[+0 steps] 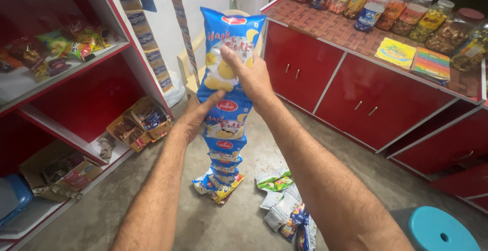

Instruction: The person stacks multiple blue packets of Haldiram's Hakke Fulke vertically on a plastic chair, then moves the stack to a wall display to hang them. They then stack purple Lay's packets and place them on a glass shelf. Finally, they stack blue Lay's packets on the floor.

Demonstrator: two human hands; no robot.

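**Snack-packet strip held up at arm's length**

Snack-packet strip (227, 93), blue and joined packet to packet, hangs in the centre of the frame from your two hands down to the floor. Your right hand (249, 75) is closed over the top packet, fingers wrapped across its front and the thumb behind, so the whole chain's weight hangs from that grip. Your left hand (195, 116) sits just below, cupped around the strip's left edge with the thumb pressed on the front of the next packet; that looks like a steadying hold, keeping the chain from swinging or twisting.

Because you hold it high, the strip falls straight, and only its lowest packets crumple on the concrete floor (152, 200) in the lower centre. Just right of that tail lies a loose heap of other packets (284, 205), green, white and blue, apart from the strip.

Further out, red shelves (76, 108) fill the left of the frame, with small snack bags on the upper shelf and open cardboard boxes (137, 124) lower down. A red counter (356, 83) runs across the upper right, carrying a row of lidded jars (406, 9). A round blue stool (439, 230) sits at the lower right corner.
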